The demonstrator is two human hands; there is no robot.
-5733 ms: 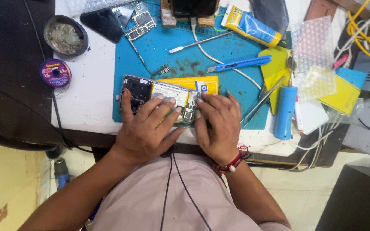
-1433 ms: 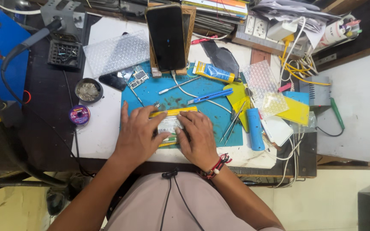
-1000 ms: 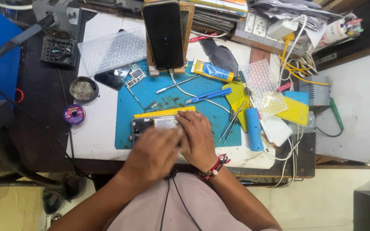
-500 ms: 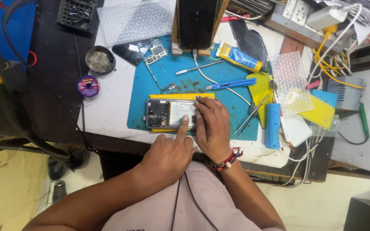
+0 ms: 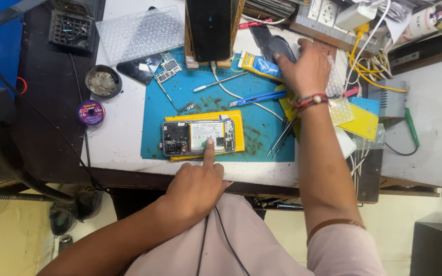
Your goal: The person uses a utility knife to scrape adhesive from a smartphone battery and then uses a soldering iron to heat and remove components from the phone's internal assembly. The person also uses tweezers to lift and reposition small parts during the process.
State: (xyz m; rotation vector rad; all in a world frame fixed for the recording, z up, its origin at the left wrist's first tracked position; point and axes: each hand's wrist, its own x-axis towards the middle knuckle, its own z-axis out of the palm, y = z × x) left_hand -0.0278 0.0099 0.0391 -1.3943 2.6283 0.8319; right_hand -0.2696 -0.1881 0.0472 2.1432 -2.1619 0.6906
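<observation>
An opened phone with its back off lies on a yellow sheet on the blue work mat. My left hand rests at the table's near edge, and its index finger presses on the phone's white battery. My right hand has reached to the far right of the mat and lies over a dark flat part beside a blue and yellow tube. Whether it grips the dark part I cannot tell.
A black phone stands in a wooden holder at the back. A blue utility knife, tweezers, a circuit board, a solder tin, a purple spool, bubble wrap and yellow cables surround the mat.
Both hands were on the opened phone. My right hand has left it and stretched to the far right by the tube; my left hand has drawn back, leaving one finger on the battery.
</observation>
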